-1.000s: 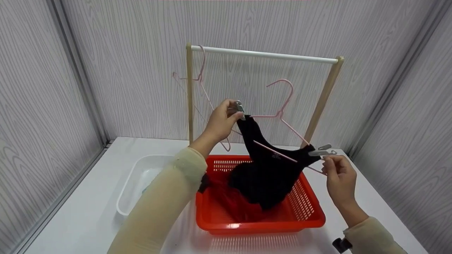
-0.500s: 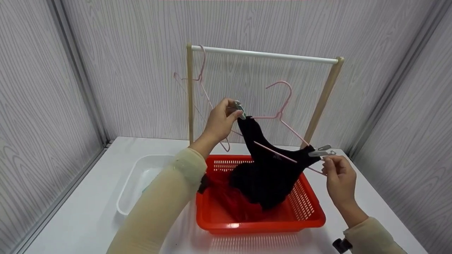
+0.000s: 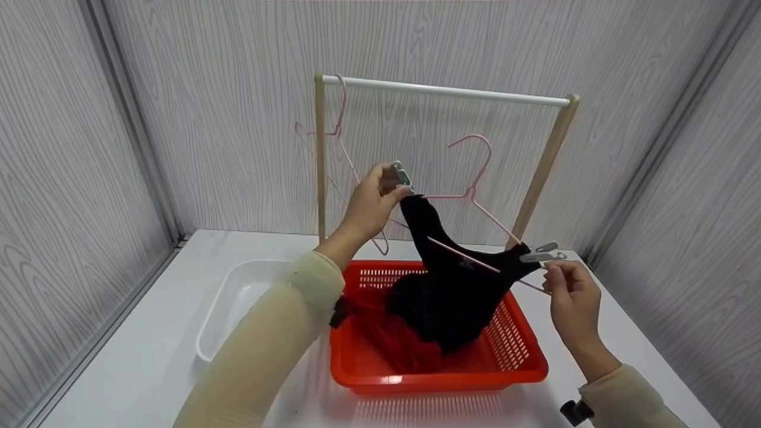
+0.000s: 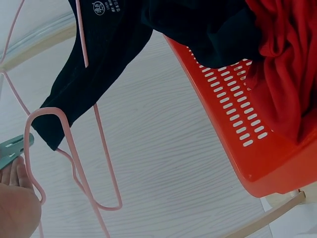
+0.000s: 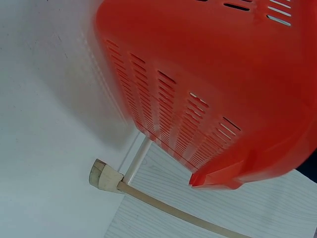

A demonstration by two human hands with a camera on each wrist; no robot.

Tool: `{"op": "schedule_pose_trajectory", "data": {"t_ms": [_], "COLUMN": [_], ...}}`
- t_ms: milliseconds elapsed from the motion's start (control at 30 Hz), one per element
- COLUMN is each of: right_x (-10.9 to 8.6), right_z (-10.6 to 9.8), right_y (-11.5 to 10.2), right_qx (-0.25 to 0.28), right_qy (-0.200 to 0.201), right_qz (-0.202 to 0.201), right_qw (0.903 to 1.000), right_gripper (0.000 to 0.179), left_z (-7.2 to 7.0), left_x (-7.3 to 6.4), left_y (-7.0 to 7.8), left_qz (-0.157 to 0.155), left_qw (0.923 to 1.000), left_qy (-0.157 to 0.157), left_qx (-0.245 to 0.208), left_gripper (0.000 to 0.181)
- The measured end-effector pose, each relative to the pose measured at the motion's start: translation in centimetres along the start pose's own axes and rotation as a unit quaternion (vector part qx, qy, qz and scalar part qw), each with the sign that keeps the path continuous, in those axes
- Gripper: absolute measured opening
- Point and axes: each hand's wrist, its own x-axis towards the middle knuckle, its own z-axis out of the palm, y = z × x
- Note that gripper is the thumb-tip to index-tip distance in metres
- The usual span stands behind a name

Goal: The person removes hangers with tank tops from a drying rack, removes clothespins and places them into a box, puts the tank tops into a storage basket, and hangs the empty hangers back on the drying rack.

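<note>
In the head view, my left hand (image 3: 370, 205) pinches a grey-green clothespin (image 3: 402, 175) at the upper left end of a black garment (image 3: 461, 291). The left wrist view shows this clothespin (image 4: 14, 149) right beside the strap-like end of the cloth. A pink wire hanger (image 3: 489, 157) carries the garment, its lower bar crossing the front near a small printed label. A grey clothespin (image 3: 541, 255) grips the garment's right end. Just below it, my right hand (image 3: 574, 303) pinches the hanger's right end. The lower cloth hangs into the red basket (image 3: 440, 380).
Red cloth (image 3: 389, 336) lies in the basket. A white tub (image 3: 223, 297) stands at left, partly behind my left sleeve. Behind is a wooden rack with a white rail (image 3: 446, 91); another pink hanger (image 3: 342, 113) hangs at its left end.
The clothespin in my left hand has tipped upward and risen slightly at the strap end. My left forearm has shifted a little left; my right hand keeps its place.
</note>
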Motion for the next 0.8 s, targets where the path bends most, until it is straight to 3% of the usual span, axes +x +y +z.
{"op": "schedule_pose_trajectory", "data": {"t_ms": [200, 367, 800], "right_x": [-0.1, -0.1, 0.0], "right_z": [-0.1, -0.1, 0.1], "right_y": [0.5, 0.7, 0.3], "right_qx": [0.002, 0.003, 0.012], "right_qy": [0.002, 0.002, 0.002], "right_qz": [0.01, 0.015, -0.001], "right_qw": [0.9999, 0.9999, 0.9999], "right_gripper": [0.008, 0.008, 0.007], "left_z": [0.0, -0.4, -3.3], "left_x": [-0.3, -1.0, -2.2], "left_y": [0.1, 0.0, -0.6], "left_qz": [0.014, 0.041, 0.094], "left_qw": [0.9997, 0.9986, 0.9908], "left_qy": [0.008, 0.033, 0.091], "left_qx": [-0.018, 0.002, 0.035], "left_gripper": [0.044, 0.046, 0.048]}}
